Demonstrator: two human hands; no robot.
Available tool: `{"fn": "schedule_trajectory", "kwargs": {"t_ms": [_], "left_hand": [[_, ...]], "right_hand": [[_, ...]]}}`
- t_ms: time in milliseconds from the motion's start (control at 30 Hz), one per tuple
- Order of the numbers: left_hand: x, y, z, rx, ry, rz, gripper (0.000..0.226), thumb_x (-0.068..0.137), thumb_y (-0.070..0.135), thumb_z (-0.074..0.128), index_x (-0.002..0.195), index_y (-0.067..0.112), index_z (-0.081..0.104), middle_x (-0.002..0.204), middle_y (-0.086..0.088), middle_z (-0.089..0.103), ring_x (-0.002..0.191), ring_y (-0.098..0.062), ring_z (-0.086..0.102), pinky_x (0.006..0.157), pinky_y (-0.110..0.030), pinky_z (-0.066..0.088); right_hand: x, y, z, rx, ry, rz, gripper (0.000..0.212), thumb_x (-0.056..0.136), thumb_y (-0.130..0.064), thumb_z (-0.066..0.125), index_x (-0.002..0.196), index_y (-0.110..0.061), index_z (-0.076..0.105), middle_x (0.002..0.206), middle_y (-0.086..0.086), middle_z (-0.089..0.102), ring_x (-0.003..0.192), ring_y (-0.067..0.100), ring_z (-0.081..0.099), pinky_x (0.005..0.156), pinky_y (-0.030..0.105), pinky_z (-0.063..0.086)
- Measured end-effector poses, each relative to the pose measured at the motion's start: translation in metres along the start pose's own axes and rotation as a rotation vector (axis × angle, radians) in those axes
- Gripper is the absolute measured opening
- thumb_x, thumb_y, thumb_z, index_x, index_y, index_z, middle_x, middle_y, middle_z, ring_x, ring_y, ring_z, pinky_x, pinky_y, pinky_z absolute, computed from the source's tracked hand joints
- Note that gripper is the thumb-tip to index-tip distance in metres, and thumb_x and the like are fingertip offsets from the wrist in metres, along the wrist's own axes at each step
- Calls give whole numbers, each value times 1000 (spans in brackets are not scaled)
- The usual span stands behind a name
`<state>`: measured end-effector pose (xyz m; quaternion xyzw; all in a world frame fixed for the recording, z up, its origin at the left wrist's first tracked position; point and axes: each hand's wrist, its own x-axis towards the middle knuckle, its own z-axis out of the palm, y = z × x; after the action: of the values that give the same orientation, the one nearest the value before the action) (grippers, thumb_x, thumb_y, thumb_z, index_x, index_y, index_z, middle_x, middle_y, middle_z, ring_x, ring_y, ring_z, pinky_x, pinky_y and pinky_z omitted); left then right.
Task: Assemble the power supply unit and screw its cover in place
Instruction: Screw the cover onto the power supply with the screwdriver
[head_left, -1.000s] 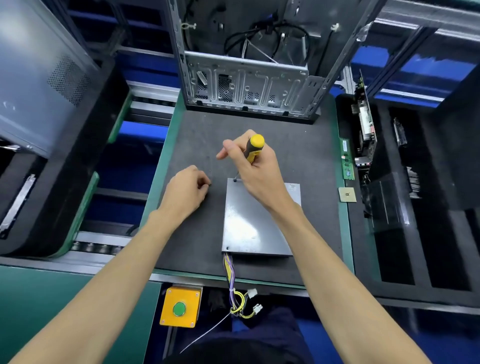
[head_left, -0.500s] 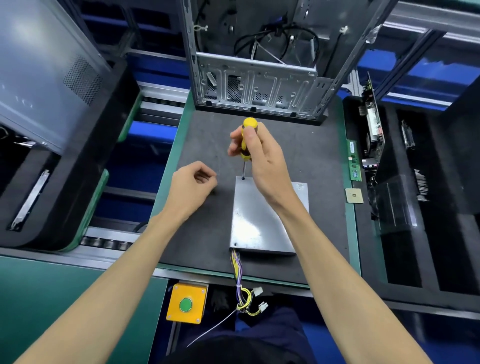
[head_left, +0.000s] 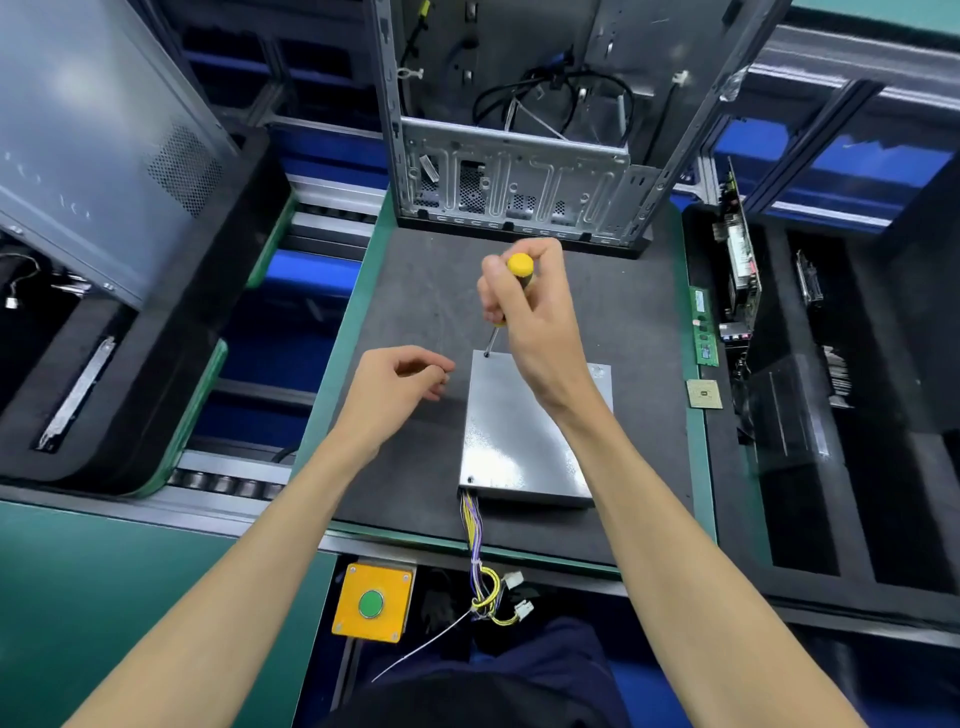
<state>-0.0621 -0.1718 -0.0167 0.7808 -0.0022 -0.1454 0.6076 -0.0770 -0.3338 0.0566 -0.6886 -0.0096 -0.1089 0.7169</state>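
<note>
Assembly bench, dark foam mat with green edging, conveyor rollers to my left, black foam trays on the right; nearest me a yellow button box hangs below the bench edge, and beside it the wire bundle of the power supply unit trails off the mat with its white plugs dangling, likely kept clear so the case sits flat.

The unit lies flat on the mat in front of me, grey cover up; a screw hole shows at the near left corner, whether filled I cannot tell.

My left hand hovers just beside the unit's far left corner, fingers loosely curled with thumb and forefinger nearly meeting; whether it pinches a spare screw I cannot tell; it seems parked there to be ready.

My right hand is wrapped round the yellow-and-black screwdriver, held nearly upright so the tip bears straight down into the far left corner screw; I judge this screw is being driven, others remain.

Further right, a green memory stick and a small chip lie on the green edging; beyond, an open metal computer chassis stands at the mat's far edge.
</note>
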Motion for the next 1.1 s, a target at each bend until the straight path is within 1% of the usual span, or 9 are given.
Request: {"fn": "schedule_trajectory", "kwargs": {"t_ms": [100, 167, 233, 300, 400, 467, 600, 767, 1100], "left_hand": [[-3, 0, -1, -51, -16, -14, 20, 90, -4, 63, 88, 9, 78, 75, -3, 76, 69, -12, 71, 65, -19, 56], [-4, 0, -1, -82, -26, -22, 16, 91, -3, 65, 90, 7, 77, 78, -6, 77, 72, -17, 74, 67, -21, 58], [-4, 1, -2, -116, -36, -27, 13, 91, -1, 66, 93, 7, 76, 82, -8, 78, 77, -22, 75, 70, -24, 59], [-5, 2, -4, -149, -44, -29, 12, 91, 0, 67, 94, 6, 76, 84, -10, 78, 79, -25, 76, 72, -25, 60], [-6, 4, -5, -173, -52, -32, 12, 91, -1, 66, 95, 5, 76, 85, -11, 78, 80, -26, 76, 72, -25, 60], [-7, 6, -5, -179, -56, -34, 12, 91, -1, 66, 95, 4, 76, 85, -12, 78, 80, -26, 76, 72, -25, 60], [-8, 10, -4, -210, -59, -40, 11, 92, -2, 66, 97, 1, 75, 86, -14, 78, 81, -28, 76, 72, -26, 60], [-7, 14, -2, -313, -71, -65, 11, 92, 1, 67, 101, 0, 74, 90, -17, 78, 85, -30, 76, 78, -32, 62], [-11, 23, 1, -611, -104, -175, 9, 89, -2, 70, 93, 1, 77, 90, -19, 76, 85, -29, 76, 77, -28, 60]], "right_hand": [[4, -4, 0, -1, -64, 62, 32, 107, -35, 33, 117, -24, 61, 82, -4, 49, 76, 12, 45, 74, 22, 39], [3, -6, 1, -18, -62, 69, 33, 107, -29, 36, 114, -18, 66, 90, 0, 60, 82, 12, 55, 76, 23, 43], [2, -5, 2, -5, -53, 54, 8, 104, -18, 51, 107, -12, 55, 98, 14, 64, 82, 12, 66, 73, 21, 48], [3, -7, 5, 15, -28, 25, 19, 100, -9, 60, 106, -12, 42, 97, 20, 59, 75, 13, 65, 70, 19, 49], [7, -9, 5, -70, -27, 7, 13, 105, -15, 55, 118, -14, 56, 93, 9, 55, 76, 10, 58, 72, 17, 46], [8, -9, 5, -108, -10, 21, 10, 105, -20, 56, 106, -16, 65, 89, 12, 61, 78, 8, 62, 71, 15, 45], [7, -6, 4, -87, 44, -3, 13, 103, -25, 57, 93, -18, 54, 71, -4, 61, 66, 12, 54, 65, 21, 45], [4, -5, 1, -83, 60, 15, 16, 100, -15, 54, 111, -24, 62, 76, -7, 47, 70, 12, 42, 69, 26, 41], [10, -27, -28, 771, 392, 137, 19, 109, -12, 43, 91, -18, 45, 66, -2, 37, 56, 15, 34, 61, 28, 43]]}}
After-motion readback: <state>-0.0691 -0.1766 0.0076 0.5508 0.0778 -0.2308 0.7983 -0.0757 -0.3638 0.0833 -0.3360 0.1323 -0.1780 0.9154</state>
